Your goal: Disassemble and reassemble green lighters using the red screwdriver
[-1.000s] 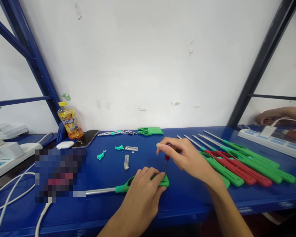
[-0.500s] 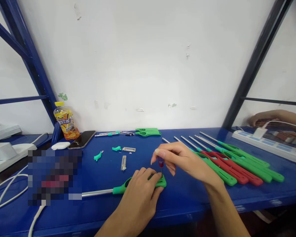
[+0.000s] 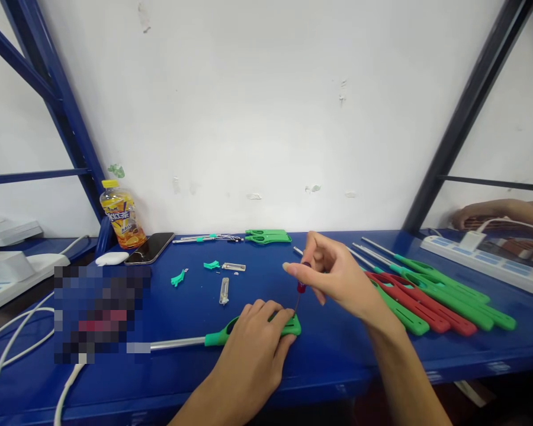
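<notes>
A green-handled long lighter (image 3: 217,338) with a silver tube lies near the front edge of the blue table (image 3: 328,349). My left hand (image 3: 257,340) presses down on its green handle, fingers curled over it. My right hand (image 3: 333,275) pinches a small red-handled screwdriver (image 3: 301,288) upright, its thin tip pointing down at the rear end of that handle. Whether the tip touches the handle I cannot tell.
A row of several green and red lighters (image 3: 426,293) lies to the right. Small green and metal parts (image 3: 224,278) are scattered behind my hands, with another lighter (image 3: 266,237) by the wall. A bottle (image 3: 119,214), phone (image 3: 150,247), cables and power strips (image 3: 484,260) stand about. Another person's arm (image 3: 501,210) rests far right.
My right hand lowered the screwdriver toward the handle, then rose again, now a little higher and tilted. My left hand stayed on the green handle.
</notes>
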`<state>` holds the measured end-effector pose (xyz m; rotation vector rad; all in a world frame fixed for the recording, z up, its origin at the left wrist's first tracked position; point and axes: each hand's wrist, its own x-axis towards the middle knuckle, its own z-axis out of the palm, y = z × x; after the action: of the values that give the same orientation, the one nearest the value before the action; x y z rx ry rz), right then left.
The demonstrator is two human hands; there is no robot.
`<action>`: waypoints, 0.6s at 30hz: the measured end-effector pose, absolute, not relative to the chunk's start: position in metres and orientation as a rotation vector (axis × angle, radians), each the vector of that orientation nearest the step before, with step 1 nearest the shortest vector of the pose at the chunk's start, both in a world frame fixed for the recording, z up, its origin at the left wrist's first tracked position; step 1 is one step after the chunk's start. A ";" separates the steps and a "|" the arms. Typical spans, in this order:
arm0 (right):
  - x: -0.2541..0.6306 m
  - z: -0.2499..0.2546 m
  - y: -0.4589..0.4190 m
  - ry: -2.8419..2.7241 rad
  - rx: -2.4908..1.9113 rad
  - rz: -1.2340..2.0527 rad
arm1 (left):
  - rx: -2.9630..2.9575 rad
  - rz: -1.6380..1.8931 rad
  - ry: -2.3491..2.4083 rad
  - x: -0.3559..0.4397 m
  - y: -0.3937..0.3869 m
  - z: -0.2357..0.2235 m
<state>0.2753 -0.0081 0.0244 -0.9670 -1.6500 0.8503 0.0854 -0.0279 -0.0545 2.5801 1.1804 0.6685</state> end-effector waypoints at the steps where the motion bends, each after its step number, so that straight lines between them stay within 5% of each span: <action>1: 0.276 0.025 -0.008 -1.654 -0.964 0.871 | 2.573 0.671 1.182 0.086 -0.028 -0.054; 18: 0.285 0.028 -0.003 -1.634 -1.008 1.037 | 2.635 0.508 1.136 0.087 -0.028 -0.041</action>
<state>0.2854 -0.0027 0.0283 -1.0078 -1.6337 1.0374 0.0868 -0.0280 -0.0414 2.6350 1.1359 0.5079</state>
